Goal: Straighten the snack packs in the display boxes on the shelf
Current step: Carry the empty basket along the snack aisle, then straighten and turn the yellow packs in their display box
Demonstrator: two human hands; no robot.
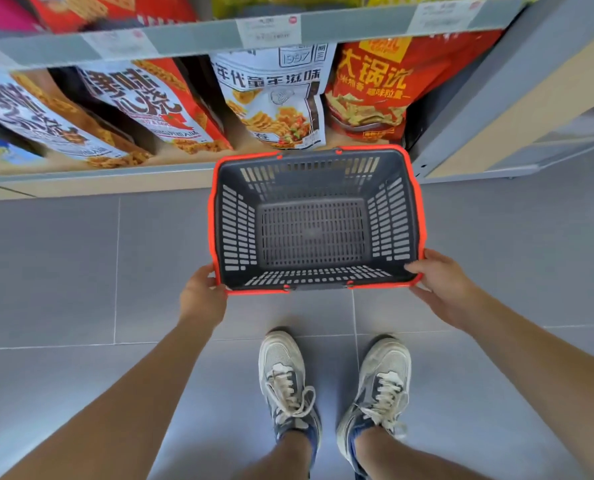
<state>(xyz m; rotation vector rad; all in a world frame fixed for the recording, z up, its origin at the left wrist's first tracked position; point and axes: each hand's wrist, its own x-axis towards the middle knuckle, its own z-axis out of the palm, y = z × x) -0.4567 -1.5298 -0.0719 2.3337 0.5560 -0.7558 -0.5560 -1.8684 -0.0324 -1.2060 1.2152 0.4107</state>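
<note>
Shoes point(281, 372) are set behind the basket point(316, 152), which is gripped at its near corners by the left hand point(202, 296) and right hand point(444, 285). Packs point(275, 98) lean on the shelf point(81, 174) just beyond; they could be crushed if the basket is pushed forward.

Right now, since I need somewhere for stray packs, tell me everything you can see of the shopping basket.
The shopping basket is dark grey plastic with slotted walls and floor and an orange-red rim, with no handle raised. It is empty, level and mouth up. The left hand and right hand grip its two near corners. It is over the grey tiled floor, its far edge by the bottom shelf.
</note>
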